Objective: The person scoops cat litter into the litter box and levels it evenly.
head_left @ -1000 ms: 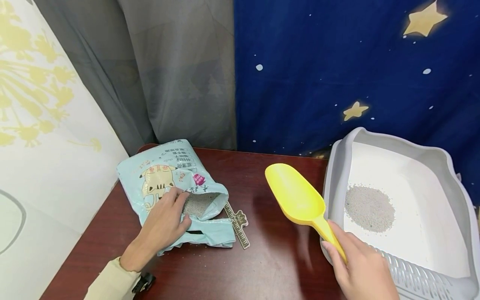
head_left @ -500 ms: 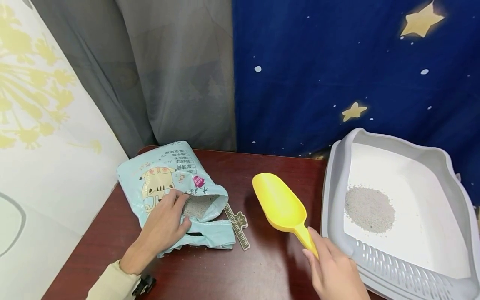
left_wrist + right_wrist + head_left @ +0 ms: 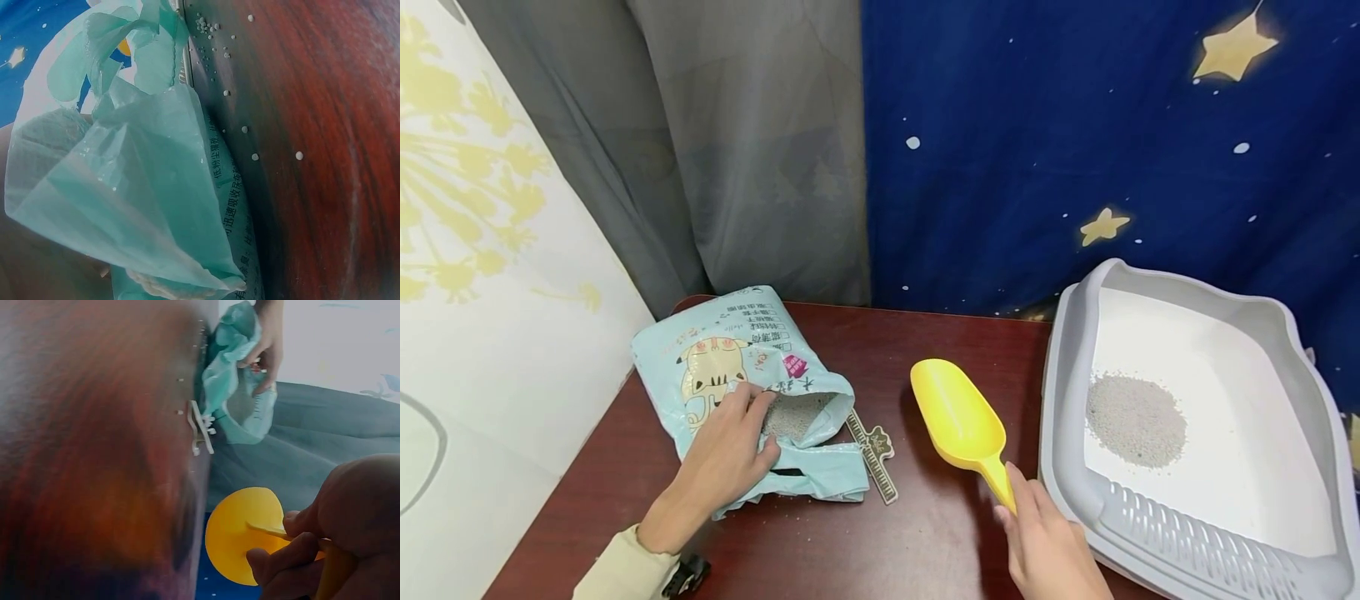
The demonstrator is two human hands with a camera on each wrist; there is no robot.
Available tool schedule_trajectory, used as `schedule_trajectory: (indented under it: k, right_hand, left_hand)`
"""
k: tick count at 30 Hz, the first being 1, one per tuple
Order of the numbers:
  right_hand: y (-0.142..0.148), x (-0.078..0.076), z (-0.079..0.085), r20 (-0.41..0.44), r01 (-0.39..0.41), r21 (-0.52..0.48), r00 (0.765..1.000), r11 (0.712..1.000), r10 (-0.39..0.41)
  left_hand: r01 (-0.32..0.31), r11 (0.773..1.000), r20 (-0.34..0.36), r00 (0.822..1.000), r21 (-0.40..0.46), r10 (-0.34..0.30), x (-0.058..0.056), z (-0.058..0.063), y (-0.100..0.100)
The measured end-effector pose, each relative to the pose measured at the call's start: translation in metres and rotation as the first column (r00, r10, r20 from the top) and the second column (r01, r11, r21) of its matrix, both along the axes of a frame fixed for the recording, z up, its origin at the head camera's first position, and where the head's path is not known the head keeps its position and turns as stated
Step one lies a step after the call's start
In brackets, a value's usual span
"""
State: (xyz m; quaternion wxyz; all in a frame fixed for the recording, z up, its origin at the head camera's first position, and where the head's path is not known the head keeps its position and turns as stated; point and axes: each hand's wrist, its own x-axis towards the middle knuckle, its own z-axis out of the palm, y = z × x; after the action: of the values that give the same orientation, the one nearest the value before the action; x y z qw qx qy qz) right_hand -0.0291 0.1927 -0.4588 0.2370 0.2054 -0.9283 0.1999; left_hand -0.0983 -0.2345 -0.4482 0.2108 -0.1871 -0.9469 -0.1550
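Note:
A light-blue bag of cat litter (image 3: 715,325) lies on its side on the table, its mouth facing right and grey granules (image 3: 793,414) showing inside. My left hand (image 3: 722,446) pinches the upper edge of that mouth; in the left wrist view, the bag's plastic (image 3: 144,181) covers the fingers. My right hand (image 3: 1048,533) grips the handle of a yellow scoop (image 3: 958,417), held up over the table between bag and litter box. The scoop's bowl faces upward with nothing visible in it. In the right wrist view, thumb and fingers (image 3: 287,559) wrap the handle.
At the right stands a grey and white litter box (image 3: 1078,400) with a small patch of litter (image 3: 1135,421) on its floor. A flat patterned clip-like piece (image 3: 874,454) lies by the bag. Stray granules (image 3: 255,157) dot the table (image 3: 880,558). Curtains (image 3: 760,150) hang behind.
My right hand has moved the scoop left and nearer to me, away from the litter box's edge. The left hand stays at the bag's mouth.

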Motion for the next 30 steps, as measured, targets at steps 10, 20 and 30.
schedule_trajectory:
  k: [10, 20, 30]
  right_hand:
    - [-0.002, -0.004, -0.013, 0.045, 0.014, 0.020, 0.999, 1.000, -0.015]
    - [-0.007, -0.008, -0.020, 0.022, -0.006, 0.021, 1.000, 1.000, 0.006]
    - [-0.007, -0.003, -0.026, 0.138, 0.061, 0.058, 0.988, 0.996, -0.068]
  left_hand:
    - [-0.002, 1.000, -0.023, 1.000, 0.001, 0.002, 0.000, -0.001, 0.000]
    - [0.003, 1.000, -0.027, 1.000, 0.006, -0.003, -0.002, -0.002, -0.001]
    - [-0.008, 1.000, -0.027, 1.000, 0.025, 0.009, 0.001, -0.004, 0.002]
